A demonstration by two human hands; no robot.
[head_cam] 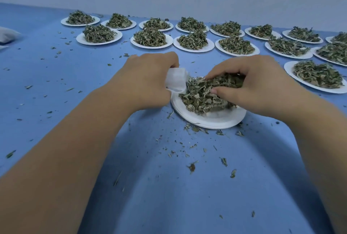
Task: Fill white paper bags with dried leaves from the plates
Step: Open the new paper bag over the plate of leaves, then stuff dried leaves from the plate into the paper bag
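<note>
Left hand [148,79] is curled tight round the white paper bag [176,81] and holds it at the 10 o'clock rim of the near plate [216,121], mouth facing 3 o'clock, right against the heap. Right hand [262,85] is at the plate's 2 o'clock, fingers hooked over the dried leaves [201,96] and thumb pressed into the near side, so a clump is pinched and touching the bag mouth. The near plate shows several rims, so it looks stacked. Loose leaf bits [191,167] lie on the blue table [150,186] at 5 to 7 o'clock of it. Loaded far plates [193,49] run in two rows from 10 to 2 o'clock, with one more plate [289,70] at 3. Pale pillow-shaped item [7,34] at the frame's 9 o'clock edge, can't tell what it is.
</note>
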